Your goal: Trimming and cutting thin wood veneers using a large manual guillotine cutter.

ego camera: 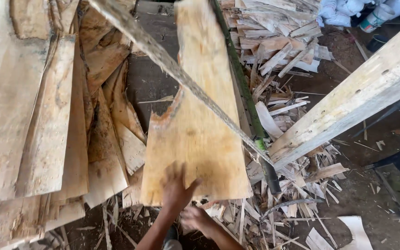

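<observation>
Head view shows the left hand (177, 189) spread flat, fingers open, on the near end of a pale thin wooden veneer sheet (195, 120) at centre. Beneath its near edge, the right hand (196, 217) reaches; finger state unclear. Stacked veneer sheets (38, 115) lie left.

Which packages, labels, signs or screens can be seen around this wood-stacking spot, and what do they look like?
White sacks or bags: top right corner, behind the wood scraps; soft, bulging, white.
Tub or bucket: top right, beside the sacks, lying tilted; round, white with a green band and a label too small to make out.
No signs or screens show.
</observation>
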